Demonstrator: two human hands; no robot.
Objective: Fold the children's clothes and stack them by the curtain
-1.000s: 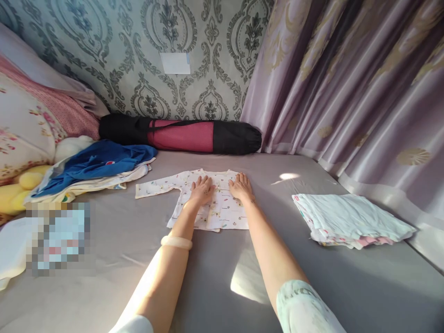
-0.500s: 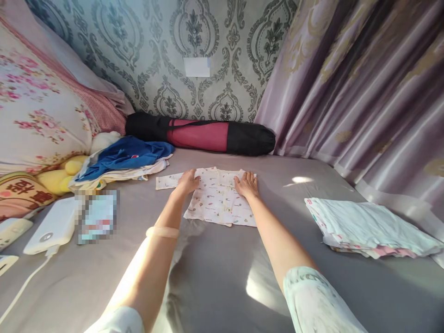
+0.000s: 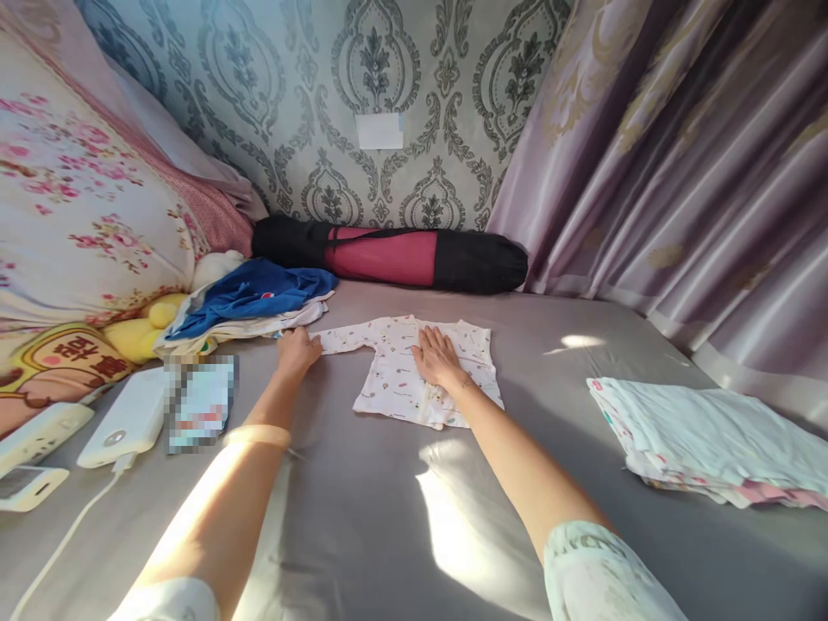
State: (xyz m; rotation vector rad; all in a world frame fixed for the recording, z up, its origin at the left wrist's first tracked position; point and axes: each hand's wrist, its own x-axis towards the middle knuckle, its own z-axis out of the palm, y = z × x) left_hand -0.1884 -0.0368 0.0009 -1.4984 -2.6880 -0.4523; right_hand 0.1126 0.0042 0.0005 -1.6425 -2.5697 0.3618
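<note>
A small white printed baby shirt point(image 3: 388, 375) lies spread on the grey bedsheet, with its left sleeve stretched out sideways. At the end of that sleeve, my left hand point(image 3: 298, 349) is closed on the cuff, which it hides. My right hand point(image 3: 437, 355) rests flat on the upper chest of the shirt, fingers stretched out. The sleeve on the right side does not show; it seems to be folded in.
A blue garment point(image 3: 259, 293) tops a clothes pile at the left. A folded stack of pale clothes point(image 3: 711, 431) lies right. Behind is a black and red rolled bag point(image 3: 388, 256). A white power bank point(image 3: 122, 418) with a cable point(image 3: 71, 535) lies near left.
My left hand has moved left from the shoulder to the end of the sleeve. My right hand has shifted left, from the shirt's right shoulder to its chest. The view has turned slightly left.
</note>
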